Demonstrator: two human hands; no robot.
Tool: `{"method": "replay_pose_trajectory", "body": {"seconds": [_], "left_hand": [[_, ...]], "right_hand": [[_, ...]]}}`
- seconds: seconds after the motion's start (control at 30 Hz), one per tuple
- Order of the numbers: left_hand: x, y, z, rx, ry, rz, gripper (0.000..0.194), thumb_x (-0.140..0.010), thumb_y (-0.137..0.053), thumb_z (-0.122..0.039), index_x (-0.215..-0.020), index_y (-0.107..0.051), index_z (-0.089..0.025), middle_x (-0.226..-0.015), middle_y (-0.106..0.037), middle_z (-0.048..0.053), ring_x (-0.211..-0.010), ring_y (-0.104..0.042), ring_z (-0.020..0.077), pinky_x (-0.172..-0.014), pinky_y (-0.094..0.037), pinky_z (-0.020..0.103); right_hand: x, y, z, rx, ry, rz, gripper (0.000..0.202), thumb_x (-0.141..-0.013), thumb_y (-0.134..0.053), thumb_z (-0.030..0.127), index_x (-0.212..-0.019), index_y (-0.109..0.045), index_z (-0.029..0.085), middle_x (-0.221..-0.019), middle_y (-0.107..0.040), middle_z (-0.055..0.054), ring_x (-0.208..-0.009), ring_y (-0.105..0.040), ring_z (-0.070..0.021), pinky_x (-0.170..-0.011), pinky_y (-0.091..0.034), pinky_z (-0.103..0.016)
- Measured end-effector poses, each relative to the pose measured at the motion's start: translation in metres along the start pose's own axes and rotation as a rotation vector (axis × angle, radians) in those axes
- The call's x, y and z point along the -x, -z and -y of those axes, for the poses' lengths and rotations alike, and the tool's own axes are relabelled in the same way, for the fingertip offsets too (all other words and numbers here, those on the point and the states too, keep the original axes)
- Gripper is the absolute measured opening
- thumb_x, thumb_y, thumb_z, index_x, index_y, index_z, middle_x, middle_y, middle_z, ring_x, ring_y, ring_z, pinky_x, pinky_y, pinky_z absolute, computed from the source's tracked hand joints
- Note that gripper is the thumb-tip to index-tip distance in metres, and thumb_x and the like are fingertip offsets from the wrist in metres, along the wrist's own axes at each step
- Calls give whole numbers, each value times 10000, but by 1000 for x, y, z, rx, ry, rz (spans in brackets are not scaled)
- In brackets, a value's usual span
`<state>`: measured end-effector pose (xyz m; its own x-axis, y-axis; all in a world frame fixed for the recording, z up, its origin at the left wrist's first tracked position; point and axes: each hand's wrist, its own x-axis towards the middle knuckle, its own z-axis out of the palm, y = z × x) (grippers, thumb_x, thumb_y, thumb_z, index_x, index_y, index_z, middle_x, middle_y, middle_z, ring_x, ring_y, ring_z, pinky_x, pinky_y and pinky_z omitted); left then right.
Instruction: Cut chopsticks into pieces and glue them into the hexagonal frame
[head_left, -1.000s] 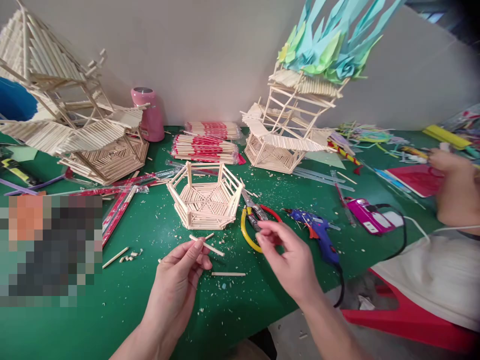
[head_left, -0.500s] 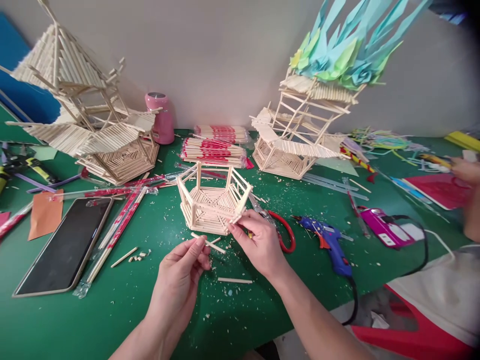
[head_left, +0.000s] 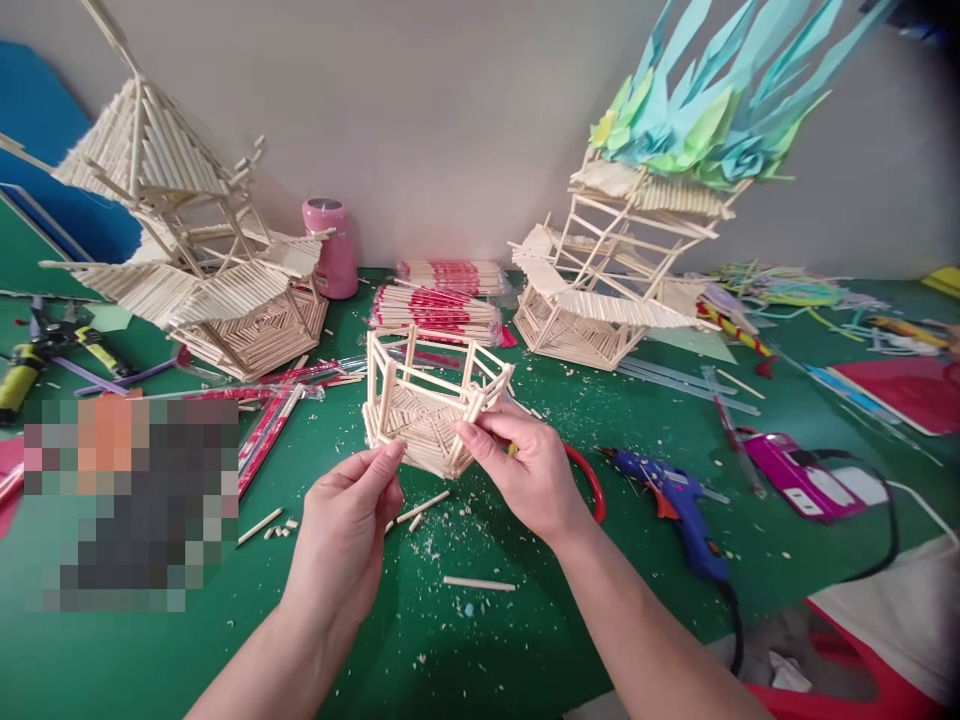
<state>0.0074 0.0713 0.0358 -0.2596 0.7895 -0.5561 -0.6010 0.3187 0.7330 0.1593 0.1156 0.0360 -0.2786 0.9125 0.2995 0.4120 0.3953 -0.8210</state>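
A small hexagonal frame of wooden sticks (head_left: 420, 415), with a slatted floor, upright posts and top rails, is at the middle of the green table. My right hand (head_left: 521, 460) is closed on its front right corner post, thumb in front. My left hand (head_left: 349, 520) is closed in a pinch at the frame's front left bottom edge. A short wooden stick (head_left: 384, 439) seems to be between its thumb and finger, mostly hidden. Cut sticks (head_left: 424, 506) lie just below the frame, and another loose stick (head_left: 478, 583) lies nearer me.
Larger stick pavilions stand behind at left (head_left: 247, 340) and right (head_left: 577, 350), with bundled sticks (head_left: 439, 315) and a pink bottle (head_left: 334, 250) between. A blue glue gun (head_left: 679, 500), red-handled tool (head_left: 589, 480) and magenta device (head_left: 802, 480) lie at right. Pliers (head_left: 30, 370) lie left.
My left hand has moved up to the frame's front left edge with its stick. The right hand keeps hold of the frame, which looks slightly turned. The view has shifted a little.
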Motion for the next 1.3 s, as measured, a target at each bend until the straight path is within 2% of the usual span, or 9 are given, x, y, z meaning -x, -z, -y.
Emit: {"method": "replay_pose_trajectory", "body": {"seconds": [0.23, 0.47, 0.67, 1.3], "left_hand": [[-5, -4, -2, -18, -11, 10, 344, -456, -861, -334, -633, -668, -111, -372, -416, -83, -401, -304, 25, -416, -251, 147], [-10, -6, 1, -12, -17, 6, 321, -497, -843, -332, -644, -655, -117, -363, -417, -84, -403, -301, 29, -428, -246, 156], [-12, -5, 3, 1, -5, 2, 359, -442, -861, -346, -572, -605, -129, -356, -400, -89, -395, -293, 28, -419, -244, 161], [-17, -7, 3, 38, 20, -13, 392, -388, -869, -366, -559, -597, -140, -337, -392, -95, -373, -279, 26, -399, -237, 172]], "right_hand": [[-2, -2, 7, -15, -3, -26, 230, -877, -551, 264, -674, -626, 183, -692, -593, -4, -678, -544, -136, -647, -444, -286], [0, -3, 8, -17, -19, -17, 233, -878, -546, 274, -683, -629, 178, -693, -595, -8, -681, -552, -140, -643, -442, -280], [-1, -3, 7, -20, -27, -2, 234, -881, -539, 282, -699, -636, 172, -717, -608, -23, -699, -566, -154, -660, -452, -291], [0, -5, 7, -6, -5, 6, 231, -884, -544, 246, -684, -619, 159, -710, -606, -20, -700, -561, -141, -662, -435, -269]]}}
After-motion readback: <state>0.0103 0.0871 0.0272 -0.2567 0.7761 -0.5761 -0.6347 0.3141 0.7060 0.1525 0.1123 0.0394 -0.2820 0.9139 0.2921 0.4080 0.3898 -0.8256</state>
